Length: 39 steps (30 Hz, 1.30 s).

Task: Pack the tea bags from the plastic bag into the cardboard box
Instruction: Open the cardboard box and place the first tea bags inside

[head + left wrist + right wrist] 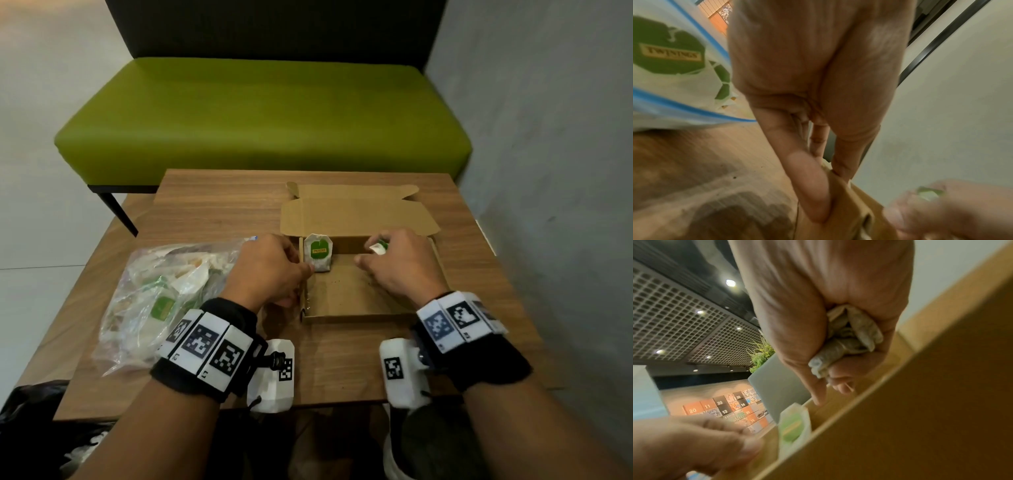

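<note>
We see one tea bag upright in the box, against its far wall, just beyond the left fingertips. Our left hand pinches the box's left wall between thumb and fingers. Our right hand is over the box, fingers clenched round a crumpled bunch of tea bags, a green tag poking out past the knuckles. Left of our left hand lies the plastic bag with more tea bags in it, on the table. Beyond the fingers, a green bench.
</note>
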Each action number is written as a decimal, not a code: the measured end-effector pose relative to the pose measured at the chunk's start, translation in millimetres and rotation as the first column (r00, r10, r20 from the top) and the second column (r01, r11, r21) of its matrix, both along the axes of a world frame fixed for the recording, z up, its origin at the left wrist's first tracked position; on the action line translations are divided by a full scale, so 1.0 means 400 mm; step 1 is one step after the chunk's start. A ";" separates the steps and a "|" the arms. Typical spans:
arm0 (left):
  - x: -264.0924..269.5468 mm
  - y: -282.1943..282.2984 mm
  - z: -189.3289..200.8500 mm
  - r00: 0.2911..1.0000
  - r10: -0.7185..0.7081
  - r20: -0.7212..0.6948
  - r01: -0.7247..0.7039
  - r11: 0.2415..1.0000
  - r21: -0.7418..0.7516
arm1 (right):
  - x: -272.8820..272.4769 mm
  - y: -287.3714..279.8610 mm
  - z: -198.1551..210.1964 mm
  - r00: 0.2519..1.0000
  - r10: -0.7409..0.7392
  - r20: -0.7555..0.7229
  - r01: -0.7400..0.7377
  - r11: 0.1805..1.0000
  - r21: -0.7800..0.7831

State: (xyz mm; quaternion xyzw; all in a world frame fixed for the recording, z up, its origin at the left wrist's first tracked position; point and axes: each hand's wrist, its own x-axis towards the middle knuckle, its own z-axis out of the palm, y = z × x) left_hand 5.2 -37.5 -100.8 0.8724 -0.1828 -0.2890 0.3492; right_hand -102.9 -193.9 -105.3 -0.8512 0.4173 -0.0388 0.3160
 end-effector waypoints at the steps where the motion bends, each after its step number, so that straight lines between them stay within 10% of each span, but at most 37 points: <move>1: 0.000 0.000 0.001 1.000 0.002 0.000 -0.002 1.000 0.003 | -0.019 -0.017 0.011 0.998 0.021 -0.062 -0.024 0.998 -0.052; 7: 0.002 -0.003 0.000 0.999 0.029 0.012 -0.029 1.000 -0.007 | -0.059 -0.051 -0.008 0.918 0.100 -0.383 -0.150 0.983 -0.102; 11: 0.001 -0.002 0.005 0.999 0.010 0.041 -0.012 0.999 0.030 | -0.054 -0.058 -0.024 0.942 0.076 -0.327 -0.103 0.993 -0.064; 17: -0.002 -0.009 0.016 0.865 -0.092 0.494 0.086 0.996 0.033 | -0.052 -0.044 -0.010 0.991 0.070 0.116 -0.093 0.974 0.204; 21: -0.023 -0.019 0.037 0.739 -0.253 0.624 0.382 0.921 -0.079 | -0.033 -0.025 0.024 0.924 -0.121 0.363 -0.162 0.736 0.657; 27: -0.031 -0.022 0.025 0.594 -0.237 0.769 0.489 0.865 -0.111 | -0.022 -0.012 0.034 0.876 -0.236 0.421 -0.262 0.501 0.825; 33: -0.026 -0.025 0.042 0.775 -0.090 0.625 0.334 0.898 -0.285 | -0.039 -0.009 0.033 0.801 -0.310 0.512 -0.345 0.459 0.819; 39: -0.030 -0.022 0.043 0.766 -0.100 0.635 0.315 0.920 -0.235 | -0.033 0.014 0.036 0.767 -0.270 0.582 -0.340 0.599 0.725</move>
